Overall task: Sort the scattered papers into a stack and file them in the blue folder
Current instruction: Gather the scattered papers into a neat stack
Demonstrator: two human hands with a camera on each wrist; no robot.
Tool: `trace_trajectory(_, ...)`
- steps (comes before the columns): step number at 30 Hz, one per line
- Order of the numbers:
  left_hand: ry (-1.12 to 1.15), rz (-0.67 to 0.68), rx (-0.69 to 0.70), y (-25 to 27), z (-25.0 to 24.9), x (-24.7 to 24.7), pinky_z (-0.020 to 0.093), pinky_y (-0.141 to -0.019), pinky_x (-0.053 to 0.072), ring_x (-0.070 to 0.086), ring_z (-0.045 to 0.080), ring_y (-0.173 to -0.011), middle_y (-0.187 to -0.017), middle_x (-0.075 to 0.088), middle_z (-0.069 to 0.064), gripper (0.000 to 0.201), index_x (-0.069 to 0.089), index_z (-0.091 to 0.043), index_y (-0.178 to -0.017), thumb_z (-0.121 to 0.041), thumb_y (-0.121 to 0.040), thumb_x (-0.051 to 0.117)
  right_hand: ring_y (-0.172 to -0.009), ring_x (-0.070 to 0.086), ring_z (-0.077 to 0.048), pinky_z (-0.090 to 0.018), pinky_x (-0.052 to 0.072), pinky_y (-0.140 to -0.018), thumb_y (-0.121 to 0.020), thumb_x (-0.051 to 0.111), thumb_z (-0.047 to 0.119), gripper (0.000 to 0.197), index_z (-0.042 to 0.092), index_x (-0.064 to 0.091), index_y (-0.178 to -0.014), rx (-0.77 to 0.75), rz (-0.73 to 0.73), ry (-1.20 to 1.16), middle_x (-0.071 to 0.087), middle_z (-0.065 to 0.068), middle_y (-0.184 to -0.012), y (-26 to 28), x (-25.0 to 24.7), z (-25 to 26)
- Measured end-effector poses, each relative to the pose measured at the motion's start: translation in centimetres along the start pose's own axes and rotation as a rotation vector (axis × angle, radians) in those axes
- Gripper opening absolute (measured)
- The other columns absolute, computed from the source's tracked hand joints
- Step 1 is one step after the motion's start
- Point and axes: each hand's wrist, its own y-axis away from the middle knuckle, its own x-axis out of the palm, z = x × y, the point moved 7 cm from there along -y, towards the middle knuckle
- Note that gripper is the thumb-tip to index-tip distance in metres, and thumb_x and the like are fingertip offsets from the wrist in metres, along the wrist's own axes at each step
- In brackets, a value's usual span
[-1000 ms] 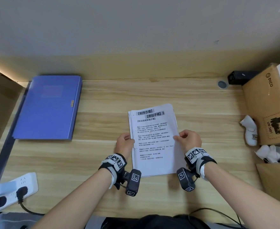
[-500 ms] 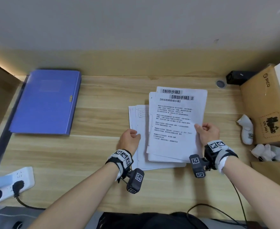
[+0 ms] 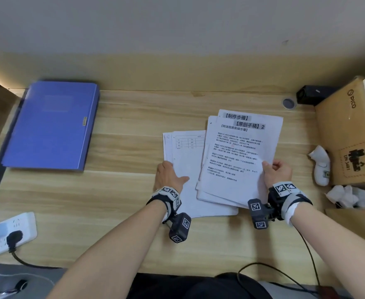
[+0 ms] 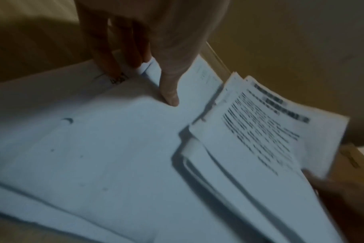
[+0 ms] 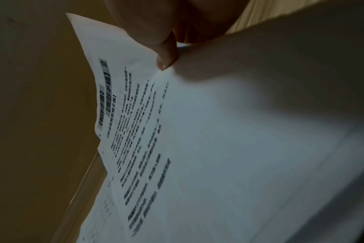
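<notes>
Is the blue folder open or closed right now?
Closed. The blue folder lies flat on the desk with its cover down, no pages showing, apart from the papers.

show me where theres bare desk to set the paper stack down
Bare desk runs between the blue folder and the papers, and along the near edge between the forearms. The right side is crowded: cardboard boxes, white controller, crumpled tissue.
</notes>
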Motion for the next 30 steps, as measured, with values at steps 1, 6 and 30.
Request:
trace_trajectory(1,-0.005,0.013,-0.019,-0.3,0.1,0.0,0.038,-0.082,0.052,0.057,0.024,-0.098,-0.112,0.051,0.005,0.055,0.053,-0.011,-0.111,-0.04,-0.074,0.082,-0.08,0.056,-0.02,-0.026,0.041,-0.072,-0.092,0.06,0.012,0.015,0.002,0.06,-0.103,0.005,-0.003,0.016,0.06,-0.009,-0.089,-0.1,-0.4,0.0)
trace_trajectory(6,0.103,0.077,-0.033,-0.9,0.2,-0.3,0.026,-0.052,0.039,0.049,0.021,-0.055,-0.06,0.048,-0.002,0.04,0.044,-0.016,-0.061,-0.035,-0.078,0.074,-0.081,0.06,-0.022,-0.03,0.046,-0.074,-0.088,0.062,0.014,0.019,0.002,0.063,-0.102,0.041,0.0,0.054,0.065,-0.01,-0.089,-1.5,-0.8,-1.4)
trace_trajectory(30,0.245,-0.028,-0.116,2.2,2.8,-2.5,0.037,-0.079,0.054,0.063,0.022,-0.092,-0.105,0.062,-0.005,0.041,0.048,-0.021,-0.112,-0.036,-0.079,0.068,-0.075,0.058,-0.022,-0.033,0.051,-0.073,-0.088,0.066,0.01,0.011,0.015,0.059,-0.082,0.05,0.271,-0.046,0.061,-0.007,-0.074,0.4,5.3,-1.0)
